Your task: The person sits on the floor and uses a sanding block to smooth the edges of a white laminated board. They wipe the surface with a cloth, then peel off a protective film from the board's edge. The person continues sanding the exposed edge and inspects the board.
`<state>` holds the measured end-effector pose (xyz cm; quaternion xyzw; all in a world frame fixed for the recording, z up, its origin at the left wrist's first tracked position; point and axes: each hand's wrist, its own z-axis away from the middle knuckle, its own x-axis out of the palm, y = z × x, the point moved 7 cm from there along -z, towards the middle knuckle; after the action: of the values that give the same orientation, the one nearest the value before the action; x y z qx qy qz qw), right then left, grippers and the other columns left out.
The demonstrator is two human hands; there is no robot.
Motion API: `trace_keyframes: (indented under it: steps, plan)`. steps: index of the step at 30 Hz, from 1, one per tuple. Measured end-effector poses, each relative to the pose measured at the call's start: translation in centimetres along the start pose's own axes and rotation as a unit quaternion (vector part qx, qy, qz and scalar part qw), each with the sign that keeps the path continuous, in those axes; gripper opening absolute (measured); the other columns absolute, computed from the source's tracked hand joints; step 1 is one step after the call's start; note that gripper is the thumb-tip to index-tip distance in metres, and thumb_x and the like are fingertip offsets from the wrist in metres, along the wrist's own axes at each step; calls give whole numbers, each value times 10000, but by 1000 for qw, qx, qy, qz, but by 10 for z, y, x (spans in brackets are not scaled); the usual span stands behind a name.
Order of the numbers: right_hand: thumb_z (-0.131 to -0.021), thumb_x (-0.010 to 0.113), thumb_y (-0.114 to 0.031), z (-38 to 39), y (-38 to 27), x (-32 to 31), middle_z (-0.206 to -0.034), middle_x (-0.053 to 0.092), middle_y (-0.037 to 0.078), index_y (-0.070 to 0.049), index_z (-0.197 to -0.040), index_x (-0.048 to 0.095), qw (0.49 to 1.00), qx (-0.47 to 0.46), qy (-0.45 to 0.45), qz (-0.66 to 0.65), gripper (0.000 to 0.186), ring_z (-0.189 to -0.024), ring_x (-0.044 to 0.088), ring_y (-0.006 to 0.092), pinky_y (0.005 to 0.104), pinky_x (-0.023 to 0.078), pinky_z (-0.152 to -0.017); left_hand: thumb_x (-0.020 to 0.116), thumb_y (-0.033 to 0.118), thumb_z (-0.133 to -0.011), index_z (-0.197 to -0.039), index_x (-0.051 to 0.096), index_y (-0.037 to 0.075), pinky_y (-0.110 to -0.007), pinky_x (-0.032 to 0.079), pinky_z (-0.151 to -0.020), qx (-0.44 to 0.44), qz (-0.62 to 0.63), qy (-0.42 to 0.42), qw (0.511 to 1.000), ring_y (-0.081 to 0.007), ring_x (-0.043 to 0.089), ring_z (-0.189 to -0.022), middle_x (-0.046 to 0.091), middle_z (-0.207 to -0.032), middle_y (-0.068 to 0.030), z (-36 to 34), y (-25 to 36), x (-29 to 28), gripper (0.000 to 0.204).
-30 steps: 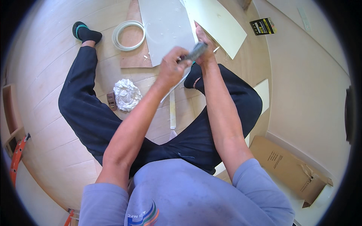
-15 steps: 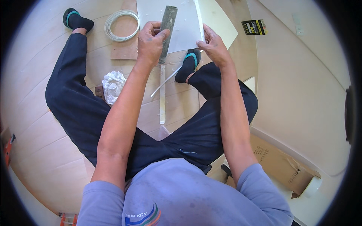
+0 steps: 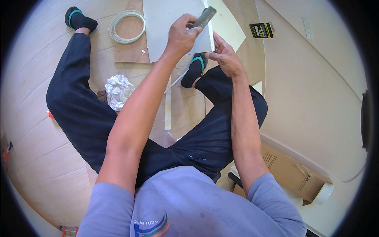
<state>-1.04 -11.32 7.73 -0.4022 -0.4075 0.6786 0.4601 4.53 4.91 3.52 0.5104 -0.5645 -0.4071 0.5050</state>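
Observation:
My left hand (image 3: 181, 35) is closed round a flat grey bar (image 3: 206, 17) with a scuffed face, its exact kind unclear. The bar slants up and right over the far right edge of a light grey-white panel (image 3: 167, 23). Whether it touches that edge cannot be made out. My right hand (image 3: 227, 59) grips the panel's right edge near its closest corner, thumb below and fingers along the side. A paler board (image 3: 231, 25) lies beyond the panel to the right.
A coil of white strip (image 3: 112, 29) rests on a brown sheet (image 3: 128, 57) beside the panel. Crumpled white plastic (image 3: 119, 91) lies by my left leg, and a narrow strip (image 3: 168, 112) between my legs. A cardboard box (image 3: 290, 172) stands at right, a black-and-yellow packet (image 3: 262, 31) farther off.
My left hand has moved right, carrying the bar from over the panel's middle to its right edge and tilting it more. My right hand stays at the panel's edge.

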Motion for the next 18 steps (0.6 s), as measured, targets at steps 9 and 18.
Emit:
trace_keyframes:
  steps: [9,18]
  plan:
    - [-842,668,143,-6,19,-14,-1464,585,61,1,-1657,254,999,30,15,-18,925,-1263,584,153,287,502,-1022,780,115,-841,-1079,695,54,-379,554,-782,33,-63,-65,995,-254,699,-870,727,-945,-119,69,0,23,259]
    - [-839,659,156,-10,19,-7,-1456,588,55,-42,-1645,335,999,-30,1,-11,891,-1299,554,156,316,478,-1060,793,90,-845,-1091,683,49,-349,543,-777,50,-76,-51,995,-206,671,-853,713,-931,-111,3,10,30,273]
